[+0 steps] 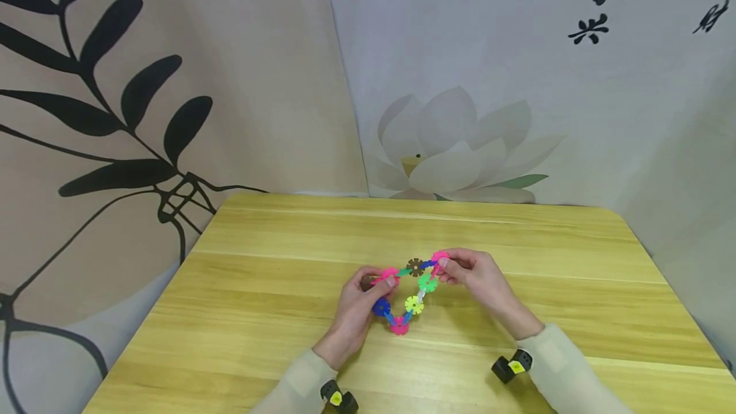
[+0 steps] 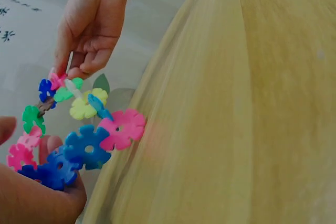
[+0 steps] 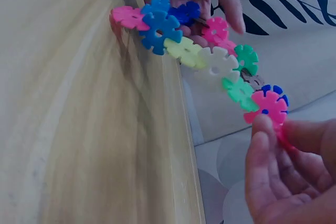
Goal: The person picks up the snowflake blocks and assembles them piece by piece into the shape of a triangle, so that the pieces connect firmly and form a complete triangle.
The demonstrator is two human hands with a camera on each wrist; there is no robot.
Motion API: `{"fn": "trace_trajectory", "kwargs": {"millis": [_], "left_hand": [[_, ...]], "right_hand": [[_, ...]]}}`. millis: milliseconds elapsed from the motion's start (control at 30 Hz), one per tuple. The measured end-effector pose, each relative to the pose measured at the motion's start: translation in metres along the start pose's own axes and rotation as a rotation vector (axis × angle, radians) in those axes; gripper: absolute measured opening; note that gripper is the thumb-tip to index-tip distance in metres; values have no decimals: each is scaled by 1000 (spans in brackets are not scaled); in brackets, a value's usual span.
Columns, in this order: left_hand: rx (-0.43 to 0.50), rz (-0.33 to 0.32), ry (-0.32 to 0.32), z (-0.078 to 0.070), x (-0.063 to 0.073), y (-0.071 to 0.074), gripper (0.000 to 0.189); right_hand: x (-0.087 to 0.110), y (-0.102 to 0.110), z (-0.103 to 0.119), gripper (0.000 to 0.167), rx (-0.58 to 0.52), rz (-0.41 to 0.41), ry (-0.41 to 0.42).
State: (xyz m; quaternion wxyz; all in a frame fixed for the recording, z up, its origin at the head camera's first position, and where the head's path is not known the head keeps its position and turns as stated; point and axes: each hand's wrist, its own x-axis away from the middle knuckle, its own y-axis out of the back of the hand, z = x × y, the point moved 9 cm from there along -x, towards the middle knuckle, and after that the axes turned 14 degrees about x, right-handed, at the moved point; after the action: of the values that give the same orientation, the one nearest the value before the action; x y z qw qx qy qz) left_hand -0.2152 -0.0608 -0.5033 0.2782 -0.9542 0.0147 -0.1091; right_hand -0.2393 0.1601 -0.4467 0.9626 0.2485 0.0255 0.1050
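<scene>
Interlocking plastic snowflake discs are joined into a multicoloured loop, held up above the table between both hands. My left hand (image 1: 355, 308) grips the loop's left side, thumb over a pink disc, with a dark blue disc (image 1: 381, 306) beside the thumb. On the far right end, my right hand (image 1: 485, 281) pinches a pink disc (image 3: 269, 104) between thumb and fingers. A yellow disc (image 1: 414, 305) and a lower pink disc (image 1: 399, 326) hang along the near side. The right wrist view also shows a white disc (image 3: 223, 62) next to a light green one (image 3: 239, 94).
The wooden table (image 1: 259, 312) spreads under both hands. Behind it hangs a pale backdrop (image 1: 276, 69) printed with dark leaves, a lotus and black characters. Each sleeve carries a small black and yellow device, one of them at the right wrist (image 1: 512, 366).
</scene>
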Motion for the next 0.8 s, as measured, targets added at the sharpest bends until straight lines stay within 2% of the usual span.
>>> {"fn": "trace_trajectory", "kwargs": {"millis": [133,233,367,567,800], "left_hand": [[53,70,48,3,2,-5,33],[87,106,87,7,3,-7,42],[109,114,112,9,5,-7,48],[78,117,109,12,5,-5,48],[41,131,119,13,7,-4,43]], "right_hand": [[-7,4,-2,31,55,-7,-6],[-13,5,-2,32,68,-20,-5],[-22,4,-5,33,33,-18,-35],[-35,3,-13,30,-54,-11,-106],[-46,0,-16,33,-82,21,-115]]}}
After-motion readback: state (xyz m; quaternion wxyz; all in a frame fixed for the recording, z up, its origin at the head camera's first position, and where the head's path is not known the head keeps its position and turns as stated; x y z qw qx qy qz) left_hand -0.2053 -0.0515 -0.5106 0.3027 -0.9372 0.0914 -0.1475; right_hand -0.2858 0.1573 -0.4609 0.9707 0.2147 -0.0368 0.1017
